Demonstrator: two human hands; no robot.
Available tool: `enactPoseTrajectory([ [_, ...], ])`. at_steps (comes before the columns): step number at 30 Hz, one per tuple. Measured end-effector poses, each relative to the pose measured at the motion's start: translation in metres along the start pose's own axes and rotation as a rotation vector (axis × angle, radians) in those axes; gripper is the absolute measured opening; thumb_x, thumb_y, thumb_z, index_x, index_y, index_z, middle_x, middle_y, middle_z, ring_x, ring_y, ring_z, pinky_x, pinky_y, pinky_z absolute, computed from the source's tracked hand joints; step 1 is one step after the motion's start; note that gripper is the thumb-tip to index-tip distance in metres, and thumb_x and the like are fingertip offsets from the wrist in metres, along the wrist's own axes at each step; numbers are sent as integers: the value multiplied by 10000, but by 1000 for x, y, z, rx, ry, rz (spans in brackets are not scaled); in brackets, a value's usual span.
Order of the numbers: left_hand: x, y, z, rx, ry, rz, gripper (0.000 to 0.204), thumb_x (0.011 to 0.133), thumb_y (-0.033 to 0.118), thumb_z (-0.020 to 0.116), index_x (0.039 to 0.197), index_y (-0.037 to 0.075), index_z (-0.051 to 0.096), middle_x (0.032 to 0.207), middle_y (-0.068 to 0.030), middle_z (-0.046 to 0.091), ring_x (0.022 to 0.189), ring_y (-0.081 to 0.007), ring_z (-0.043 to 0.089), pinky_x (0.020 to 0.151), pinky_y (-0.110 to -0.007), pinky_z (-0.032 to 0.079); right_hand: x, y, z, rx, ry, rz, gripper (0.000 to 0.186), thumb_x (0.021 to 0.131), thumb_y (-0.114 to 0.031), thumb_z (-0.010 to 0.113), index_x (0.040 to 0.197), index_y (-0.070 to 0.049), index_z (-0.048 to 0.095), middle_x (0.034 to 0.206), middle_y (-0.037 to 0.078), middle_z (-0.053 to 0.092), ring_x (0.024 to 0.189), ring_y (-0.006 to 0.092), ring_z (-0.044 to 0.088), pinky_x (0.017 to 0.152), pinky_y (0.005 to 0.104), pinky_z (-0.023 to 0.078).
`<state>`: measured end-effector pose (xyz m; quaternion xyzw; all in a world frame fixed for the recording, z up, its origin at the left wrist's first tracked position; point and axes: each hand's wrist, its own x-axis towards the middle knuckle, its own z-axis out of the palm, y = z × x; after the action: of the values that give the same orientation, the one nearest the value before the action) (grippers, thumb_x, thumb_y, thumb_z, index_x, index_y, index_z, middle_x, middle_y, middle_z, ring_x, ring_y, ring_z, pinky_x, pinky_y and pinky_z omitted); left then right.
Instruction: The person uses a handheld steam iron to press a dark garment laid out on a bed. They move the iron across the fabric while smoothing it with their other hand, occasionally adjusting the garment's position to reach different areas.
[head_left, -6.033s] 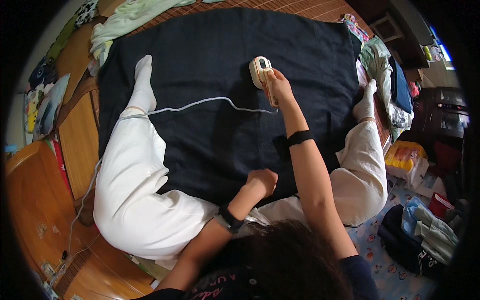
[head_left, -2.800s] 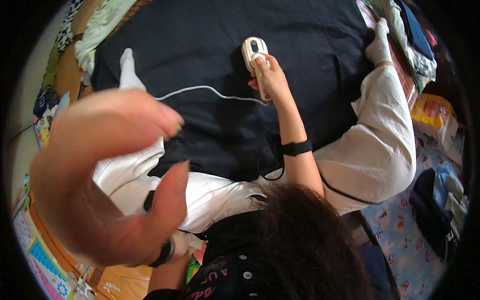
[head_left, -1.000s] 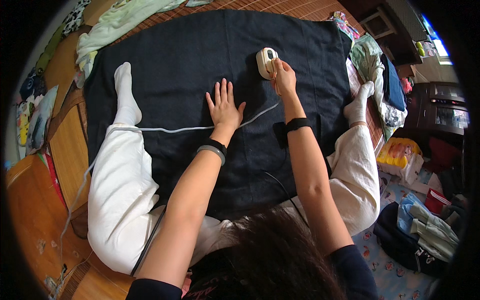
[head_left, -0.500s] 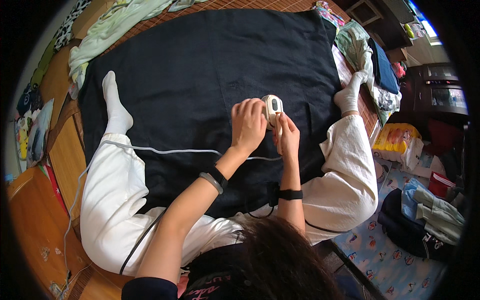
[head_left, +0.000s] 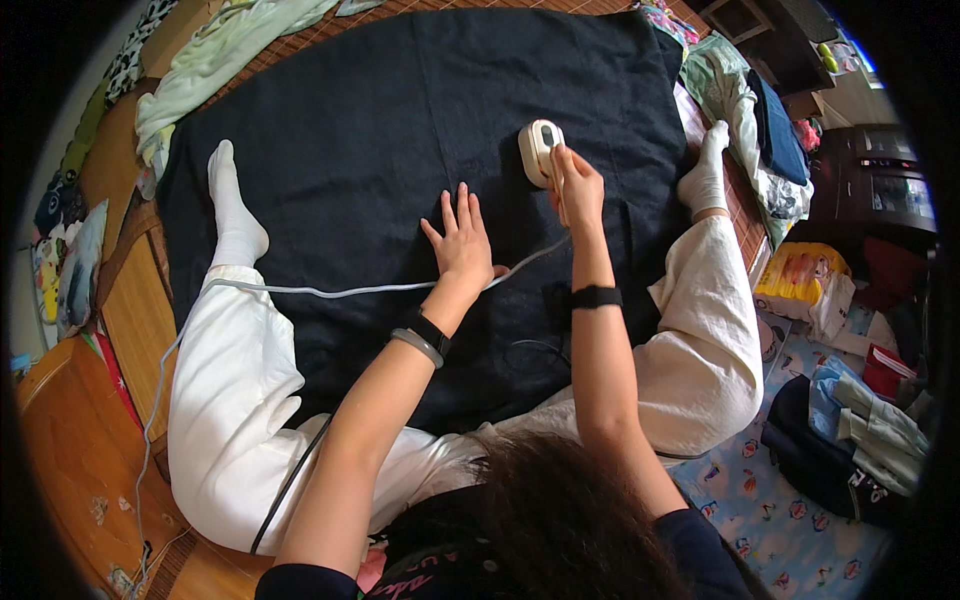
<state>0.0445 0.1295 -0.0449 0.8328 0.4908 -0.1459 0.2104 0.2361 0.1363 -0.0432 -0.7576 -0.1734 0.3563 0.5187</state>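
My right hand [head_left: 581, 192] is wrapped round the handle of a small white handheld iron [head_left: 537, 160]. The iron's rounded head, with a dark oval on top, is over a large black cloth [head_left: 330, 130] and appears to lie on it. To the left and nearer me, my left hand [head_left: 461, 240] lies flat on the cloth with its fingers spread. A grey cord [head_left: 350, 291] runs from the iron's handle, by my left wrist, and over my left leg. The underside of the iron is hidden.
My legs in white trousers stretch along both sides of the cloth. Pale green clothing [head_left: 215, 65] lies at the far left, more folded clothes [head_left: 775, 130] at the far right. A yellow package [head_left: 800, 278] and a pile of garments [head_left: 850, 430] are on the right.
My right hand has moved the iron away from me. My left hand has come off the iron, moved nearer and left, and now rests spread on the cloth.
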Motion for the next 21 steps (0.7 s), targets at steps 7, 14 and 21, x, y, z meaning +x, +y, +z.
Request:
enactPoseTrajectory([
  [7, 29, 3, -28, 51, -7, -43, 708, 848, 398, 851, 1399, 27, 604, 1477, -132, 515, 1341, -355, 527, 1090, -643, 395, 52, -23, 20, -60, -41, -3, 454, 977, -455, 706, 1252, -101, 776, 706, 59, 680, 481, 122, 574, 460, 277, 454],
  [14, 45, -14, -62, -186, -45, -86, 458, 1023, 413, 616, 1355, 101, 667, 1349, -150, 675, 1261, -369, 642, 1149, -755, 261, 85, -37, 33, -13, -67, -15, 441, 966, -443, 730, 1238, -100, 782, 724, 50, 681, 490, 107, 567, 462, 256, 450],
  [21, -20, -28, -188, -906, 670, 836, 1049, 822, 419, 876, 1648, 189, 272, 1567, -232, 474, 1342, -380, 589, 1114, -495, 491, 105, -40, 43, 37, -118, 57, 494, 981, -531, 680, 1190, -89, 758, 702, 47, 622, 503, 142, 553, 463, 298, 439],
])
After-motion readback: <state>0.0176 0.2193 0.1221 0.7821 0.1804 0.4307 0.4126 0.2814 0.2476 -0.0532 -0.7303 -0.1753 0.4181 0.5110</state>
